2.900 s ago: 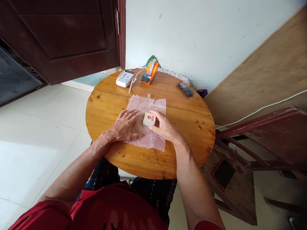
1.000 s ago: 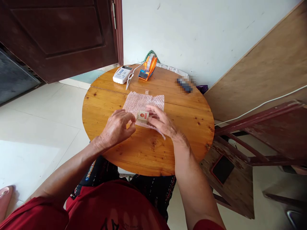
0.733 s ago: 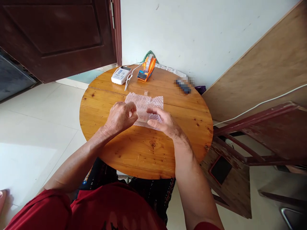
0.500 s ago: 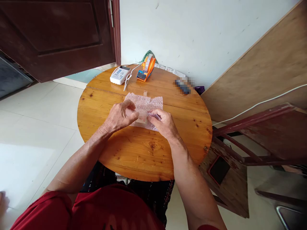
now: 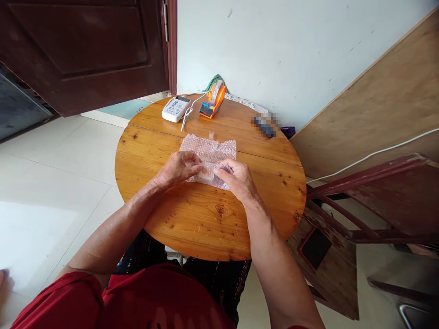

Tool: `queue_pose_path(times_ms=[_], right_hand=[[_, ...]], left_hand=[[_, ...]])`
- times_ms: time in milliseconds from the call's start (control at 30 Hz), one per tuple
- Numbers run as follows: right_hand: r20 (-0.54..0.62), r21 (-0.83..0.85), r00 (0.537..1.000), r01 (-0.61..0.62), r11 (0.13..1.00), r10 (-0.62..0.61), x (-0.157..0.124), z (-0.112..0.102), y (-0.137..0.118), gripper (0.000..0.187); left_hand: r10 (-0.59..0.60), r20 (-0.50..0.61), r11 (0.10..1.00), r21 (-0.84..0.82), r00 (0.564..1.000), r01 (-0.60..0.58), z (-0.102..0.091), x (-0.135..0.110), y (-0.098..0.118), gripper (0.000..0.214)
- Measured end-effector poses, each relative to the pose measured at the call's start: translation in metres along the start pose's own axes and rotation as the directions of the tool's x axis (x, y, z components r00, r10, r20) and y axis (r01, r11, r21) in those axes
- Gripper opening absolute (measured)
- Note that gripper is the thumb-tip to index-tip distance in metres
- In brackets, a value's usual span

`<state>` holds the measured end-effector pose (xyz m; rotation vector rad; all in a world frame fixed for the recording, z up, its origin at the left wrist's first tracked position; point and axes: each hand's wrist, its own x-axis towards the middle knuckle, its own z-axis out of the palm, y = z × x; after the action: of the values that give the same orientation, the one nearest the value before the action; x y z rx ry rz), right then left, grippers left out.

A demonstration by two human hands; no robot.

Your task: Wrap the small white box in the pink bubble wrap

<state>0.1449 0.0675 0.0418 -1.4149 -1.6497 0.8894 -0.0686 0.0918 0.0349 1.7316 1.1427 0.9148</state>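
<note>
Wrap: bubble wrap [image 5: 210, 151] now folded over the small box; a second ago the box's printed face sat bare on the sheet, and now you see only a pale shape through the plastic between your fingers.
Box: small box [image 5: 206, 172] lies at the near edge of the sheet, in the middle of the round table [image 5: 161, 151], covered and barely showing.
Left hand: your left hand [image 5: 179, 168] has come off the flat sheet and curled in; its fingertips pinch the folded wrap at the box's left end.
Right hand: your right hand [image 5: 238, 179] grips the wrap from the right, thumb and fingers closed over the roll against the box.
Sheet: the near half that reached toward you earlier has been taken up; what lies flat now is the far half, stretching away from your knuckles.
Meaning: I'd judge the first turn of the roll is made, with the loose far half not yet taken in.
Tape: a small strip of tape [image 5: 211, 135] is stuck on the tabletop just beyond the sheet's far edge, untouched.
Dispenser: orange tape dispenser [image 5: 213, 100] stands at the far rim, well apart from your hands.
Device: white device [image 5: 176, 108] with its cord sits beside the dispenser, same spot as before.
Blurred item: a dark thing at the far right of the table is too blurred to name.
</note>
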Motion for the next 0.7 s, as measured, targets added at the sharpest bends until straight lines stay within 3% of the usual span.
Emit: queue_pose_path(times_ms=[233, 533, 700], right_hand=[[0.008, 0.023, 0.998, -0.061, 0.998, 0.061, -0.0014, 0.0008, 0.0006, 0.017], [-0.002, 0.012, 1.0, -0.029, 1.0, 0.029, -0.0009, 0.002, 0.0015, 0.018], [0.002, 0.01, 0.998, -0.069, 0.998, 0.069, 0.0001, 0.0007, 0.006, 0.019]], left_hand=[[0.017, -0.009, 0.999, 0.045, 1.0, -0.017, 0.0021, -0.0014, -0.0013, 0.016], [0.031, -0.009, 0.998, 0.048, 0.999, -0.03, 0.0031, -0.0011, -0.0048, 0.015], [0.025, -0.01, 0.999, 0.034, 1.0, -0.025, 0.003, -0.0003, -0.0049, 0.013]])
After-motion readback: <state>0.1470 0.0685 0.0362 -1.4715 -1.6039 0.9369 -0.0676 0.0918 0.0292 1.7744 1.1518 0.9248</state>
